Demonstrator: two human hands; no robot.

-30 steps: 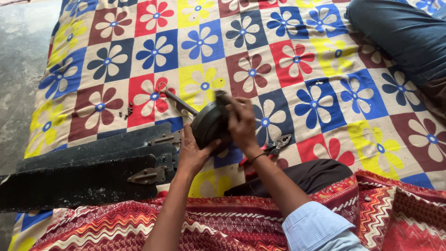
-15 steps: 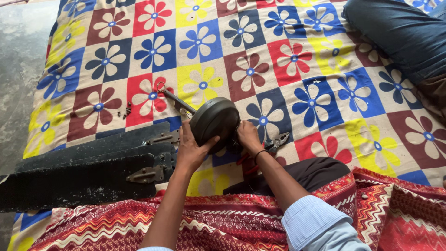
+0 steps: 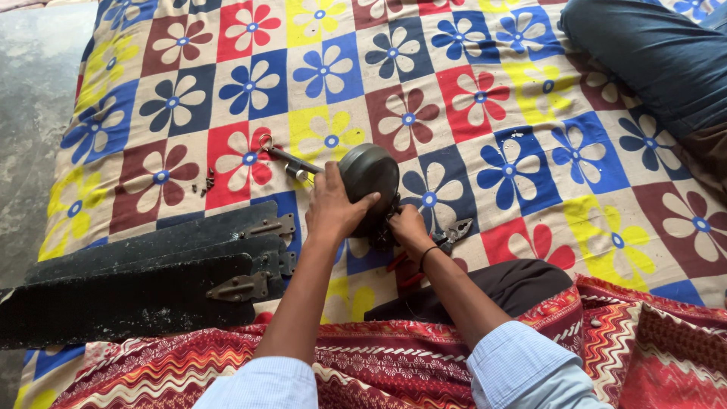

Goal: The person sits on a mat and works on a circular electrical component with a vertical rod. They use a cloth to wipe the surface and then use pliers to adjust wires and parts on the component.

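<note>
Nearest the camera: a red zigzag-patterned cloth (image 3: 227,363) across the lap, light blue sleeves at the lower edge.

Left hand (image 3: 333,208), fingers spread and pressed flat against the dark round fan motor (image 3: 369,178), thumb lying over its near side; a grip on the housing, not closed around it. Right hand (image 3: 407,227) just beside, tucked low against the motor's underside, fingers curled; what they pinch cannot be made out. The motor stands on its edge near the middle of the bedsheet (image 3: 530,113), toward its near edge.

Pliers (image 3: 439,246) with red handles lie just right of the right hand, on the sheet.

Left of the hands, dark fan blades (image 3: 144,280) are stacked along the sheet's near left edge, metal brackets facing the motor.

Behind the motor a metal rod (image 3: 284,157) with a ring end points to the left. Small screws (image 3: 206,182) lie further left, well apart from the motor.

The sheet is a chequer of red, blue, yellow, maroon and cream squares, each with a flower. Grey stone floor (image 3: 34,113) runs along the left edge. A leg in blue denim (image 3: 651,57) rests at the far right corner.
</note>
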